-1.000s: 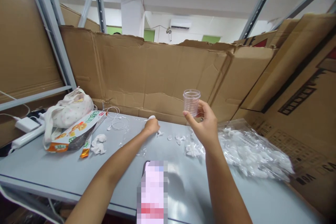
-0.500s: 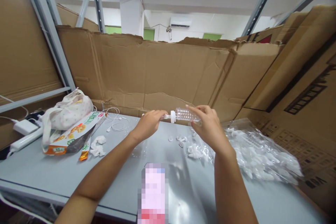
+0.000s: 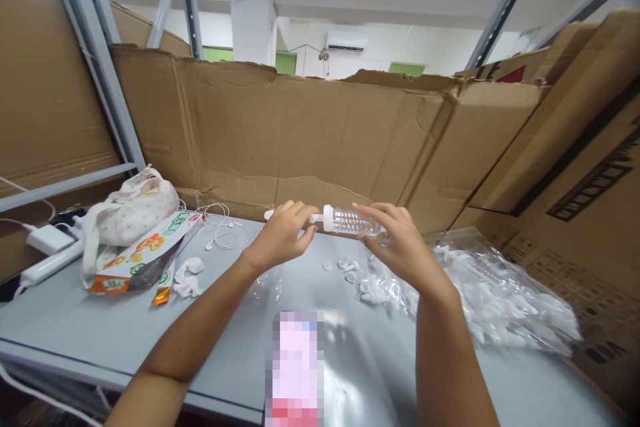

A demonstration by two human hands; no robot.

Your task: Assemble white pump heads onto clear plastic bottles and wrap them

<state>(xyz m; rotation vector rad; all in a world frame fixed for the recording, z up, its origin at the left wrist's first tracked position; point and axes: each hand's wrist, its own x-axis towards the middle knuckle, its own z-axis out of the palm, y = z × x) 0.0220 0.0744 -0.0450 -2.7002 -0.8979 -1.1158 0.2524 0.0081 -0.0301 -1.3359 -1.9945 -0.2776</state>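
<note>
A clear ribbed plastic bottle (image 3: 350, 220) lies level above the table, its white screw collar (image 3: 328, 218) facing left. My right hand (image 3: 395, 230) is closed around the bottle's right part, thumb below and fingers on top. From the collar a thin white stem (image 3: 316, 218) runs left into my left hand (image 3: 286, 230), whose fingers curl over it with the thumb lower and apart from it. A white tip (image 3: 269, 215) sticks out past the left hand's far side. The part of the stem inside the hand is hidden.
Loose white plastic parts (image 3: 349, 267) lie below the hands. A clear bag of white pieces (image 3: 505, 297) is at right. Left are a snack packet (image 3: 150, 250), a fabric bag (image 3: 133, 210), earphones (image 3: 220, 230) and crumpled tissue (image 3: 189, 278). A blurred-out phone-shaped object (image 3: 295, 367) sits in front.
My left thumb has come down off the stem, and the left hand has turned slightly. The collar now shows wider against the bottle. The white tip left of my left hand shows more.
</note>
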